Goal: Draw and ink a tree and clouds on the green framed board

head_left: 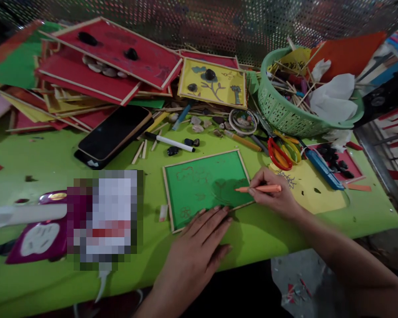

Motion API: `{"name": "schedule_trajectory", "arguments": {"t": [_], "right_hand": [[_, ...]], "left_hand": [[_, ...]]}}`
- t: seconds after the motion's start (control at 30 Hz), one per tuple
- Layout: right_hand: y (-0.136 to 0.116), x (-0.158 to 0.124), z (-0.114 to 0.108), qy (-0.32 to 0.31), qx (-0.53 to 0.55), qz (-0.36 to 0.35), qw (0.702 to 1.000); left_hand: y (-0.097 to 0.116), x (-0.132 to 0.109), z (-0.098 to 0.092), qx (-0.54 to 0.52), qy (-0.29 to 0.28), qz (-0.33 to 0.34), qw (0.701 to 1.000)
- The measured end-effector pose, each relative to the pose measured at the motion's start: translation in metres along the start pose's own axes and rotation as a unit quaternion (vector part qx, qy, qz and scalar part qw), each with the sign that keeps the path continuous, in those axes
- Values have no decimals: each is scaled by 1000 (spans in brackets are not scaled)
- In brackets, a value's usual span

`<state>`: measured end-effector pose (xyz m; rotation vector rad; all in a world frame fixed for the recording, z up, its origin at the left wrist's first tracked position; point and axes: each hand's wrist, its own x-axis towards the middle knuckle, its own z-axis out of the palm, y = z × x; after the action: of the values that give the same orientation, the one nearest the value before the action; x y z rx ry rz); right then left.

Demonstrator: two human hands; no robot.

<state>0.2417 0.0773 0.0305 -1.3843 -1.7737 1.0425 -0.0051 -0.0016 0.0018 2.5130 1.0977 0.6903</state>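
A green sheet [202,190] framed by thin wooden sticks lies on the table in front of me, with faint outlines of clouds, flowers and a plant drawn on it. My right hand [275,190] grips an orange marker [265,188], its tip pointing left over the right part of the sheet. Whether the tip touches the surface I cannot tell. Flat on the lower edge of the frame rests my left hand [202,240], fingers stretched out. Just left of the frame is a small white eraser-like block [163,213].
Behind the sheet lie a white marker [172,142], black stones [173,151] and a phone [116,132]. Stacked red framed panels [119,48] fill the back left. Scissors [280,152], a blue box cutter [325,170] and a green basket [285,110] of sticks stand at right.
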Motion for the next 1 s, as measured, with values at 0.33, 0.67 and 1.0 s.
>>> {"name": "schedule_trajectory", "arguments": {"t": [0.33,0.67,1.0], "right_hand": [[-1,0,-1,-2,6,21,1000],[-2,1,-1,8,13,19,1000],[1,0,-1,24,15,24,999]], "left_hand": [[0,2,-1,13,5,10,1000],[0,-1,2,-3,-6,1,1000],[0,-1,0,-8,-9,-1,1000]]}}
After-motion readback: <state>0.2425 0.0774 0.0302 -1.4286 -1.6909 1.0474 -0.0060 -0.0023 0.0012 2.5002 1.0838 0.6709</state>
